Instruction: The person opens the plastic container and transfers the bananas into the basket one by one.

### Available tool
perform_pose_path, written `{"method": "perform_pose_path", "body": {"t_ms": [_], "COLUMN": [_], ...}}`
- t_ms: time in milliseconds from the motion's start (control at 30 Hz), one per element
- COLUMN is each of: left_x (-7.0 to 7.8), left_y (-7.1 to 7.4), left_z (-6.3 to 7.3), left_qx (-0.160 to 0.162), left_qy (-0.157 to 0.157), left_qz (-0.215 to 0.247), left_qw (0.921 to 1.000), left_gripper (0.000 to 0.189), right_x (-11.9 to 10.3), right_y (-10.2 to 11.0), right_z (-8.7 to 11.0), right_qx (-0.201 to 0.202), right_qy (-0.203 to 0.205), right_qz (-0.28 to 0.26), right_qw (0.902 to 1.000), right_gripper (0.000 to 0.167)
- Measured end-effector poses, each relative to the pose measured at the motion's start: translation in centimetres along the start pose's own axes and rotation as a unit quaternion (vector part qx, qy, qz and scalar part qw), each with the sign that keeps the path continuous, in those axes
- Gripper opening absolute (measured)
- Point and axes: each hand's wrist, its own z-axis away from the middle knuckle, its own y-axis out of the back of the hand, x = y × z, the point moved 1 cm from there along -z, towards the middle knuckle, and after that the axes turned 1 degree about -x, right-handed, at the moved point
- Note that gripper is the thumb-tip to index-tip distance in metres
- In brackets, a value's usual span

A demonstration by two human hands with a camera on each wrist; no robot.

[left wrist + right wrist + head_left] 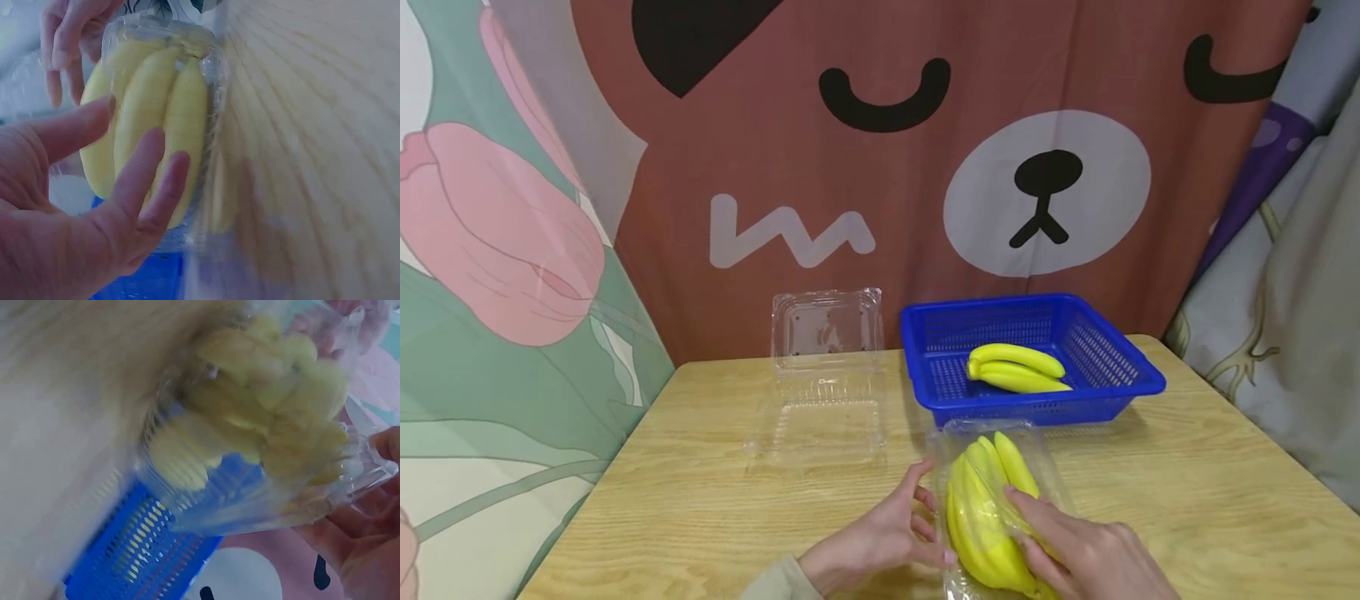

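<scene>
A bunch of yellow bananas [973, 517] lies in a clear plastic clamshell box [985, 427] near the table's front edge. Along the box's left side, my left hand [887, 533] has its fingers spread and slightly bent, thumb apart; in the left wrist view the fingers [147, 165] stand in front of the bananas. My right hand [1090, 546] reaches over the box from the right. The right wrist view shows its thumb and fingers pinching an edge of the clear lid [369, 465], with blurred bananas [262, 406] behind the plastic.
Behind the box stands a blue plastic basket [1033, 408] holding a few bananas [1018, 367]. Left of it a second clear clamshell box [827, 454] sits with its lid [827, 321] raised. A printed curtain [895, 183] hangs at the table's [685, 500] back edge.
</scene>
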Motion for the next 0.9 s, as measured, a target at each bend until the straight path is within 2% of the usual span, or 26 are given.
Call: {"method": "perform_pose_path", "body": {"t_ms": [67,133,300,367,500,567,633,733,767,867,900], "left_x": [0.0,0.1,0.4,0.5,0.3,0.2,0.2,0.1,0.1,0.1,0.1], "left_y": [0.0,0.0,0.1,0.1,0.1,0.1,0.2,0.2,0.1,0.1,0.1], "left_z": [0.0,0.1,0.3,0.4,0.4,0.3,0.3,0.2,0.2,0.2,0.2], "left_qx": [0.001,0.002,-0.002,-0.001,-0.003,-0.004,-0.006,-0.006,-0.006,-0.006,-0.006], "left_qy": [0.001,0.003,0.003,0.003,0.005,0.007,0.009,0.011,0.012,0.012,0.011], "left_qz": [-0.002,0.001,0.018,0.024,0.031,0.029,0.027,0.022,0.021,0.022,0.023], "left_qw": [1.0,1.0,0.9998,0.9997,0.9995,0.9995,0.9996,0.9997,0.9997,0.9997,0.9997], "left_gripper": [0.108,0.109,0.11,0.111,0.11,0.109,0.109,0.109,0.109,0.108,0.108], "right_x": [-0.1,-0.2,-0.4,-0.5,-1.1,-1.3,-1.0,0.2,0.8,3.0,3.8], "right_y": [0.3,0.6,1.6,2.2,3.3,3.8,4.3,4.6,4.6,5.0,5.1], "right_z": [0.0,0.1,0.5,0.7,1.2,1.5,1.9,2.8,3.1,4.3,4.6], "right_qx": [-0.005,-0.002,0.038,0.043,0.035,0.013,-0.011,0.002,0.021,0.099,0.108], "right_qy": [-0.014,-0.012,-0.011,-0.027,-0.109,-0.175,-0.238,-0.308,-0.325,-0.314,-0.308], "right_qz": [-0.001,0.01,0.019,0.006,-0.007,0.0,-0.009,-0.035,-0.05,-0.096,-0.108], "right_qw": [0.9999,0.9999,0.999,0.9987,0.9934,0.9846,0.9712,0.9507,0.9441,0.9394,0.9389], "right_gripper": [0.047,0.05,0.051,0.054,0.072,0.08,0.083,0.082,0.083,0.092,0.094]}}
